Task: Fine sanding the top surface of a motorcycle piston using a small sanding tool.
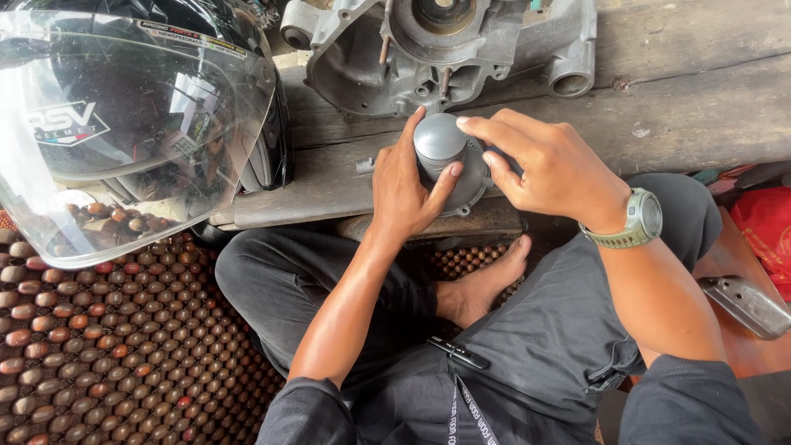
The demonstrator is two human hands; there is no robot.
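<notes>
2 bare hands meet on a grey metal cover [445,156], a round domed part with small lugs at its rim, sitting on the wooden bench [692,107] just in front of the big engine casing [437,49]. Left hand [405,185] comes up from below, forearm angled up from the lap, wrist slightly bent; index finger points up along the cover's left side, thumb pressed across its front, so the hand is cupped round the part, fingers loosely closed on it. Right hand [540,161] reaches in from the right, forearm steep, wrist cocked inward; fingers curled and spread over the top and right side of the cover, fingertips touching the dome, thumb tucked at the lower right. Green wristwatch [638,221] on the right wrist. Person sits cross-legged in dark trousers, bare foot [486,284] showing under the hands. Black helmet [124,115] with clear visor to the left, resting partly on the bench edge. Brown beaded mat [107,346] under the left side. Small metal part [746,303] lies at the right, well apart from the hands
</notes>
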